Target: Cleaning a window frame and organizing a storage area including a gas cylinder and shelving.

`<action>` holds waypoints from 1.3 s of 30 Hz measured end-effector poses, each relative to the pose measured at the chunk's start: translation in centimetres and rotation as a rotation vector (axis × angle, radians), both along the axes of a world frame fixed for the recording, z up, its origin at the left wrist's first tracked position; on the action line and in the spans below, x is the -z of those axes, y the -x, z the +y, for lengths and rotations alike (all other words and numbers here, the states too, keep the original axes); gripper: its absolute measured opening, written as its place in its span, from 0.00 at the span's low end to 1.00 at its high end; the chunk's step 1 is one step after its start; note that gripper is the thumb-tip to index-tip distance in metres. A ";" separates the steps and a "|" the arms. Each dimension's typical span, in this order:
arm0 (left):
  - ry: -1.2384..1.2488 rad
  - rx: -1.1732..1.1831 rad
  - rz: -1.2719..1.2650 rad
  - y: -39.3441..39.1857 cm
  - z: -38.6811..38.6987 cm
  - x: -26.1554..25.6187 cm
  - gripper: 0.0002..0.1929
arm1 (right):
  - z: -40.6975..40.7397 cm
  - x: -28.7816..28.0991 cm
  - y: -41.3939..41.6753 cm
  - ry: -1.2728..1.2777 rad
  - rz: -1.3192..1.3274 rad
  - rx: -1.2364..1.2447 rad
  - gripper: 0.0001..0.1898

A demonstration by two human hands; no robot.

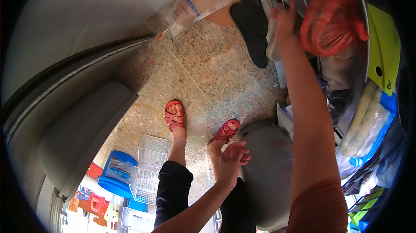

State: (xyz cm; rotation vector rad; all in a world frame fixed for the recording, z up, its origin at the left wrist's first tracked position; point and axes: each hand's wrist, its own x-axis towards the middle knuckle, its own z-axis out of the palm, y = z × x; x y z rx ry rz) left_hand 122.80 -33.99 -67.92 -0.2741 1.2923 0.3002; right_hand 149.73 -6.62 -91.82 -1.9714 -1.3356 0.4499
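Note:
My right hand point(284, 22) reaches out at the upper right, its fingers spread beside a knotted red plastic bag point(331, 25). Nothing shows between those fingers. Just under them is a pale rounded object point(274, 51), partly covered by my wrist, whose kind I cannot make out. A pair of black slippers point(252, 28) lies to the left of that hand, one overlapping the other. Lower down, my left hand point(230, 163) hangs in front of my legs, fingers loosely bent and apart, holding nothing visible. The closest thing to it is a large grey plastic container point(266, 168).
Clear plastic packaging point(195, 9) bearing writing lies on the speckled stone floor point(195, 70). A blue bucket point(117, 171) and white wire baskets point(152, 155) stand lower left. A yellow-green panel point(383, 48) and a blue-edged bag point(370, 132) crowd the right side.

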 end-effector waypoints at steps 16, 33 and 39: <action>0.046 0.092 -0.053 0.7 -1.2 0.4 0.13 | -1.1 -4.5 4.3 -0.024 0.745 0.448 0.33; 0.090 0.176 -0.046 0.8 -0.8 0.4 0.14 | 1.1 -2.6 3.3 0.172 0.824 0.433 0.26; 0.076 0.157 -0.047 1.3 -0.7 0.5 0.14 | 0.8 1.8 -0.4 0.259 0.489 0.486 0.35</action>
